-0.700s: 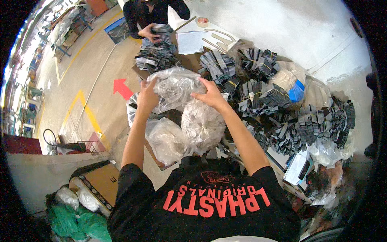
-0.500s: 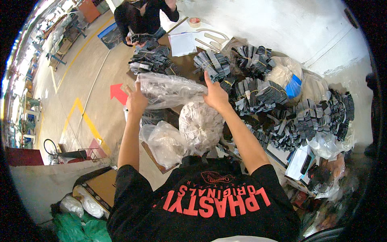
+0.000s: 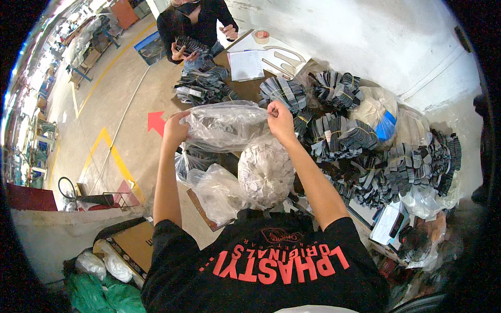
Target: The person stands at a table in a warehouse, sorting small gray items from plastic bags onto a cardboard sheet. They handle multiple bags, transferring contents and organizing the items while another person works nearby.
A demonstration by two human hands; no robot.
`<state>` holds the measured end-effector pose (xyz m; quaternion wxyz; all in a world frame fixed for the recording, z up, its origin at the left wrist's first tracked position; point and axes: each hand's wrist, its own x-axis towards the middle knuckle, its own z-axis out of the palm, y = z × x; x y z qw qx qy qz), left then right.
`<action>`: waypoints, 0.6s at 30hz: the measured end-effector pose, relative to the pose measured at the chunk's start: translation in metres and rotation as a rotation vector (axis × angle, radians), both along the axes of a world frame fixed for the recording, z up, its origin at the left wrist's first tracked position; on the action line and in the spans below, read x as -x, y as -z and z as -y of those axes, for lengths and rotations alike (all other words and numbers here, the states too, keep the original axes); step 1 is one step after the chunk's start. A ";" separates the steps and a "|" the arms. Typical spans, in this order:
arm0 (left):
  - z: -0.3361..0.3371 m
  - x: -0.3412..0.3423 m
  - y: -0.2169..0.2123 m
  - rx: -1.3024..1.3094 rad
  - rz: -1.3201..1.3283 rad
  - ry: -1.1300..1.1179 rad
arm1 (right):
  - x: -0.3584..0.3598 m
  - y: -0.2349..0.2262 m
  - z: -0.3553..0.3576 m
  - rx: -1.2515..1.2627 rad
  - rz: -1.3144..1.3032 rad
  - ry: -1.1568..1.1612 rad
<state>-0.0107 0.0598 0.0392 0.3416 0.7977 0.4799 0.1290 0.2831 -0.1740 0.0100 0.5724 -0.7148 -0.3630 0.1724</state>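
A clear plastic bag [image 3: 227,128] stretches sideways between my hands above the work table, seemingly with nothing inside. My left hand [image 3: 176,128] is closed on its left end, and my right hand [image 3: 281,123] pinches its upper right corner. Just nearer to me sits a full, round bag of pale cut pieces [image 3: 267,172]. Left of that lies a crumpled clear bag [image 3: 222,190]. Beyond my hands are banded bundles of dark grey strips, one [image 3: 283,94] past my right hand and a pile [image 3: 203,86] past the bag.
Across the table a person in black [image 3: 195,23] holds a dark bundle [image 3: 191,46]. Papers [image 3: 246,65], a tape roll [image 3: 261,37] and pale curved templates [image 3: 284,60] lie at the back. More bundles [image 3: 386,161] crowd the right, and a white wall [image 3: 396,41] stands behind.
My right hand has gone from a raised, pointing finger to a closed pinch on the bag. The bag now looks fuller and wider. The other person has lifted the dark bundle.
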 end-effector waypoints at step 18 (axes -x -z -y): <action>0.021 0.013 0.010 0.632 0.348 -0.331 | 0.084 0.023 0.067 0.671 0.407 -0.050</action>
